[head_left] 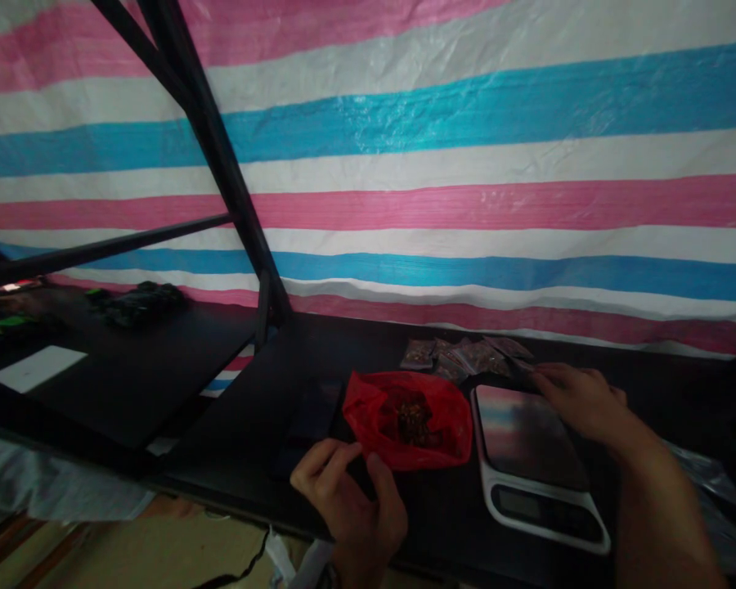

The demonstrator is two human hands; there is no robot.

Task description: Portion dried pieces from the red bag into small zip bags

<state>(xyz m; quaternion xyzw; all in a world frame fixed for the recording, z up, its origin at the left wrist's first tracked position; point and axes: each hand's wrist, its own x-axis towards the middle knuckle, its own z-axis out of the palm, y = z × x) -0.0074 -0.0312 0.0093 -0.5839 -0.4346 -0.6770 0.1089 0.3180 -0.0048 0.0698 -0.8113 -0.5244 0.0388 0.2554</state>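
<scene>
A red plastic bag (368, 405) lies spread open on the black table, with a heap of small brownish pieces (412, 419) inside. My left hand (359, 499) is at the bag's near left edge, fingers curled and the thumb apart from them, with nothing visible between them. Beyond the white kitchen scale (527, 442), several small clear packets (460, 357) of dark contents lie in a row. My right hand (580, 401) reaches over the scale's far right corner. Its fingertips are closed on the end of the rightmost packet (523, 366).
A dark flat object (316, 409) lies left of the red bag. Clear plastic (711, 491) rests at the right. A black metal frame (221, 164) stands before the striped sheet (466, 204). White paper (37, 368) is on the left table, and a person's grey clothing (55, 487) shows below.
</scene>
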